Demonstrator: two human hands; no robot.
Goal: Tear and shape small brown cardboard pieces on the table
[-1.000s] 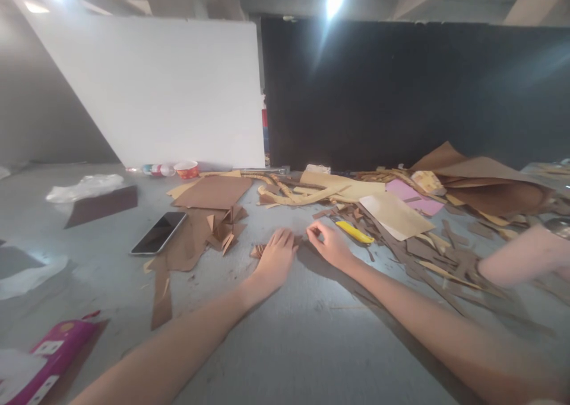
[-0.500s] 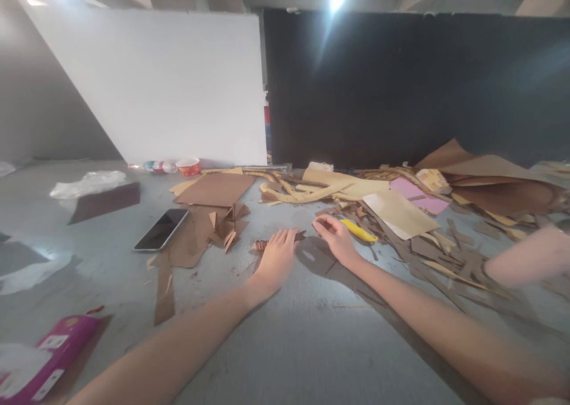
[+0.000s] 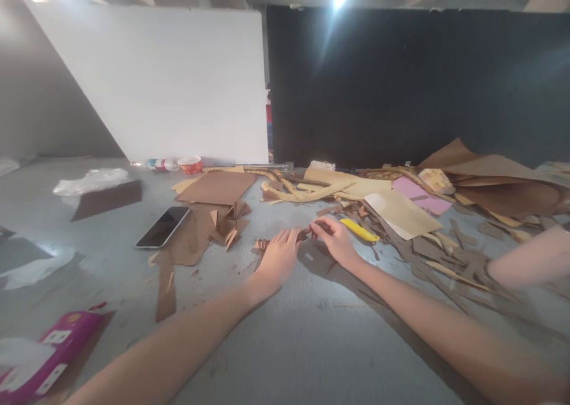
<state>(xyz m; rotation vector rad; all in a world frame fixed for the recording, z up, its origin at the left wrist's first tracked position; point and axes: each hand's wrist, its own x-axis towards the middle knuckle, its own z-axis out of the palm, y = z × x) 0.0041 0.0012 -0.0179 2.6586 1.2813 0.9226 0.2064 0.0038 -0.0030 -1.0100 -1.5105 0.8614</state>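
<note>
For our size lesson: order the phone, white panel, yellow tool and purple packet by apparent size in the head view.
1. White panel
2. Purple packet, its nearness perhaps enlarging it
3. Phone
4. Yellow tool

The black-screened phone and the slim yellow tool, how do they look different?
The black-screened phone is broad and dark; the slim yellow tool is narrow and bright. The phone lies left of the left hand; the tool lies beside the right hand. Both are longer than wide.

Yellow cutter [image 3: 360, 230] beside right hand [image 3: 333, 239]
</note>
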